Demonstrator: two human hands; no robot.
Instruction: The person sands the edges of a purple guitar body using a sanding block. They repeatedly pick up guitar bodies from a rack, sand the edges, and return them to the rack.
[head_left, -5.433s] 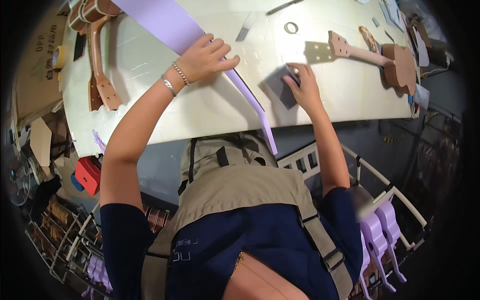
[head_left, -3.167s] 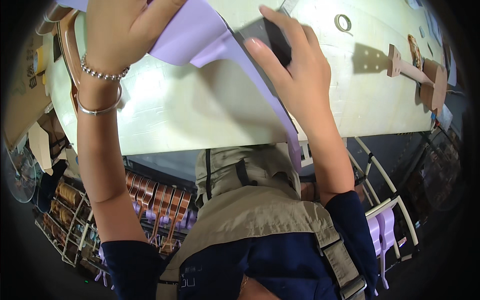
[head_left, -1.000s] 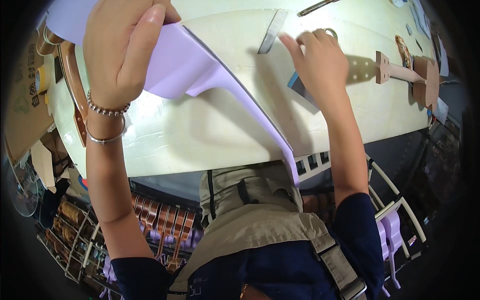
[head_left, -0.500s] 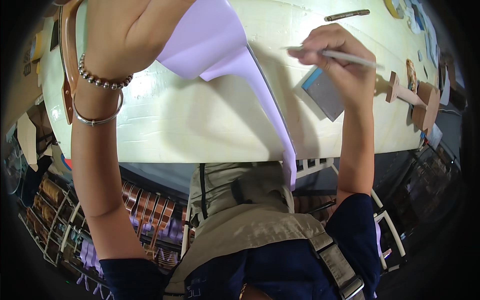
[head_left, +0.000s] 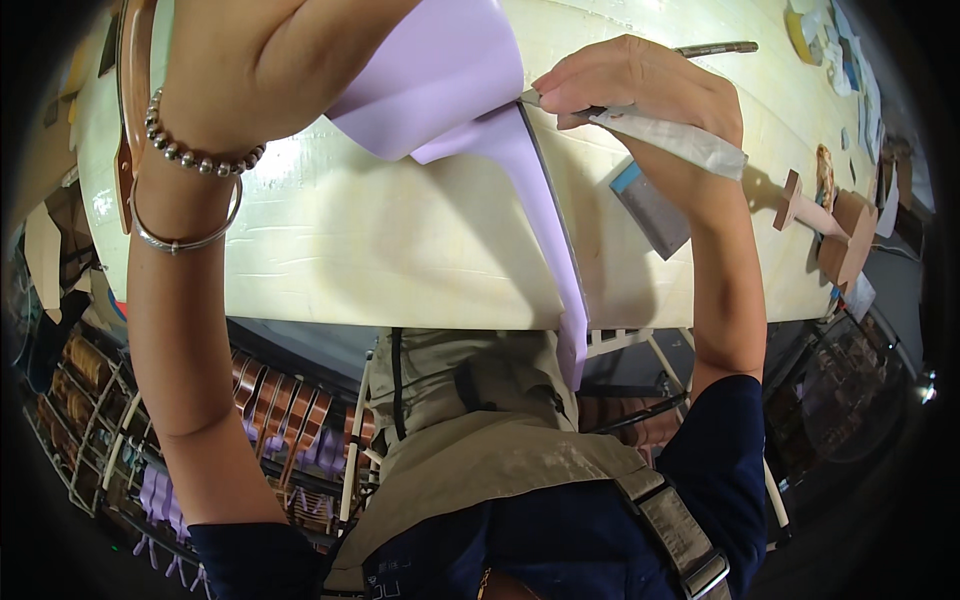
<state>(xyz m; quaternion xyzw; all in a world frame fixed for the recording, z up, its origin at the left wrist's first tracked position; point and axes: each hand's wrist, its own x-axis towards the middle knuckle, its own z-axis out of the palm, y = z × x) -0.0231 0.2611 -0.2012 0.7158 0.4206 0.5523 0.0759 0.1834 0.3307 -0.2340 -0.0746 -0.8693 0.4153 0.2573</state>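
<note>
A lilac ukulele (head_left: 450, 70) is turned on its side over the pale work table (head_left: 300, 270). Its neck points toward me, with a dark fretboard edge along the right and the headstock past the table's front edge. My left hand (head_left: 270, 60) grips the body from the left; its fingertips lie beyond the upper rim of the view. In my right hand (head_left: 650, 90) is a slim knife (head_left: 680, 140) with a handle wrapped in white. Thumb and fingers pinch it near the blade, and its tip meets the joint where the fretboard runs into the body.
A grey block with a blue edge (head_left: 655, 215) lies below my right wrist. Behind that hand is a dark pen (head_left: 735, 47). Farther right stands a wooden stand (head_left: 820, 215), with a yellow tape roll (head_left: 803, 38) at the back. Racks of instruments (head_left: 290, 400) stand below left.
My right hand has brought the knife left to the ukulele, and the tip now touches the joint. The ukulele appears slightly farther right, while the whole view has shifted a little.
</note>
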